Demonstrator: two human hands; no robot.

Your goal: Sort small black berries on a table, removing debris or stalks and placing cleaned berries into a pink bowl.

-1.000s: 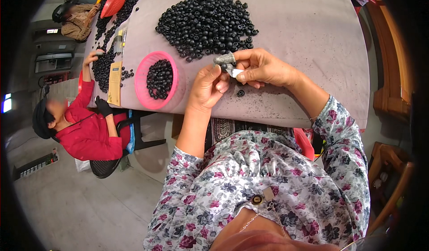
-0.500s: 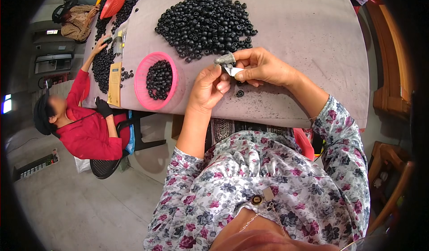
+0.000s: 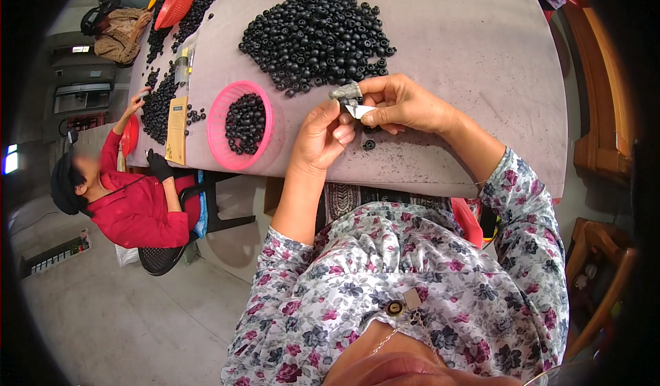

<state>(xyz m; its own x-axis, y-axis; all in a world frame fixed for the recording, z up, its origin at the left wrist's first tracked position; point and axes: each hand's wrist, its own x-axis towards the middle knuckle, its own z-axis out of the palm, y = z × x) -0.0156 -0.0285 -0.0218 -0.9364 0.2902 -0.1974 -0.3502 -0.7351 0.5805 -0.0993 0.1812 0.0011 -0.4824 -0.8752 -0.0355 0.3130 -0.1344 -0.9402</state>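
Note:
My left hand is closed, thumb and fingers pinching a small black round piece that is mostly hidden between the fingers. Against it my right hand grips a small white pointed tool between thumb and fingers; its exact kind cannot be made out. A grey cover sits over the tip of my right index finger. Just below the hands a loose black round piece with a hole lies on the table. Beyond them rises a large heap of similar black pieces.
Left of my hands stands a pink basket partly filled with black pieces. The grey-covered table carries dark crumbs near its front edge. A person in red sits at the left by more pieces, a yellow-brown strip and a red basket.
My hands stay almost in place. At the left, the co-worker's bare hand has drawn back toward the table's edge, and the torso has shifted slightly.

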